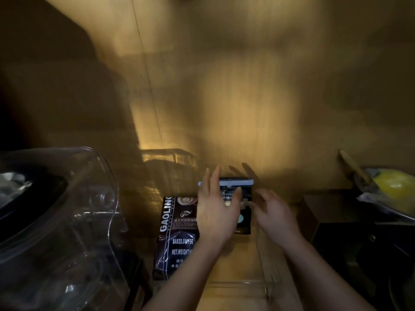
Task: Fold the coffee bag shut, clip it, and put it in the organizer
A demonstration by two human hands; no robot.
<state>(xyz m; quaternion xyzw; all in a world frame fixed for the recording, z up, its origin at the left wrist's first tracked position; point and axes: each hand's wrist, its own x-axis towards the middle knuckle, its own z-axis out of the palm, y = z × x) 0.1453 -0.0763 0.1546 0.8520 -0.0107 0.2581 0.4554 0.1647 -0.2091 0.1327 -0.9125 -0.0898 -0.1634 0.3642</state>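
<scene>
A dark coffee bag stands upright at the far end of a clear plastic organizer. Its top is folded over and held by a pale blue clip. My left hand is in front of the bag's left half with fingers spread upward and the thumb lying across the label. My right hand hovers just right of the bag, fingers apart and blurred, holding nothing.
A second coffee bag marked GAOLING lies flat to the left of the organizer. A large clear plastic container fills the left side. On the right are a dark box and a yellow item in wrapping. A wooden wall stands behind.
</scene>
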